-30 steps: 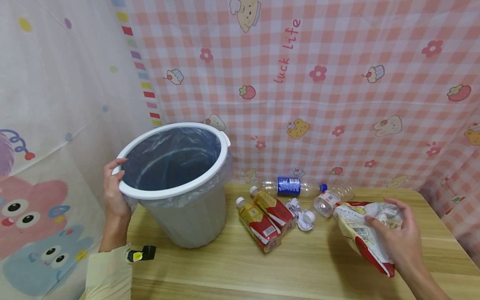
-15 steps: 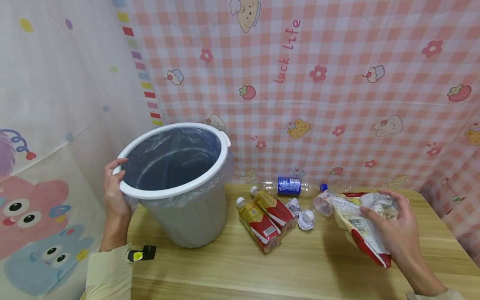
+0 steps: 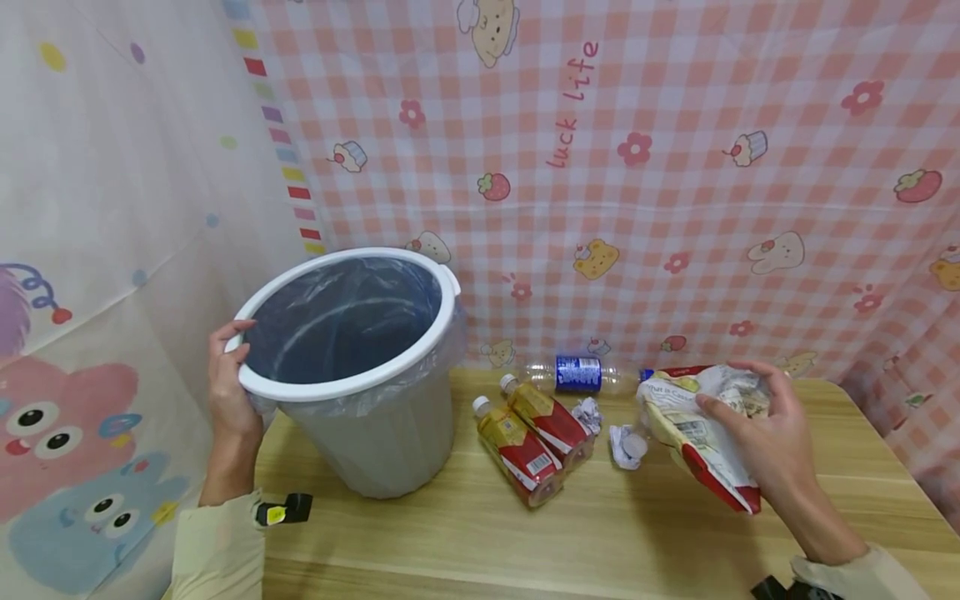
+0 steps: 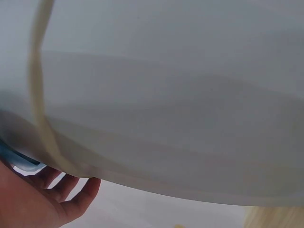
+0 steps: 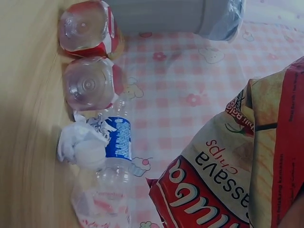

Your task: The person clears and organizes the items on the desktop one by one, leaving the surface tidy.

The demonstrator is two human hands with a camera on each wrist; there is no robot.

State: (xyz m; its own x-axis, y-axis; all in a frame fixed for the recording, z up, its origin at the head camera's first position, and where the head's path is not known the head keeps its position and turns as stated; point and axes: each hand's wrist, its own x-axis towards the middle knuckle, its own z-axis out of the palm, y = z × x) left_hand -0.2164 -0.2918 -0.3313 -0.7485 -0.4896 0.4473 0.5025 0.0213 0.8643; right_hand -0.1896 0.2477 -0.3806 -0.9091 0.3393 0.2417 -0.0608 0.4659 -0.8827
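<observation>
My left hand [image 3: 231, 392] grips the white rim [image 3: 352, 385] of a grey trash bin [image 3: 390, 454] lined with a clear plastic bag. In the left wrist view its fingers [image 4: 83, 199] curl up at the rim beside the pale bin wall. A crumpled cassava chips bag [image 3: 686, 433], red and cream, is pinched in my right hand [image 3: 776, 437], held over the right part of the table. The right wrist view shows the printed front of this chips bag [image 5: 213, 175]. It covers most of a clear bottle [image 5: 102, 204] in the head view.
Two bottles with red and yellow labels, the nearer bottle [image 3: 519, 450] and the farther bottle [image 3: 547, 421], lie right of the bin. Behind them lies a blue-labelled bottle [image 3: 577, 373]. Crumpled paper [image 3: 587, 412] and another paper piece [image 3: 622, 447] lie on the wooden table [image 3: 585, 533].
My right hand has carried the chips bag leftward and slightly back, so it now overlaps the clear bottle. The right paper piece has shifted a little right. My left hand stays at the rim.
</observation>
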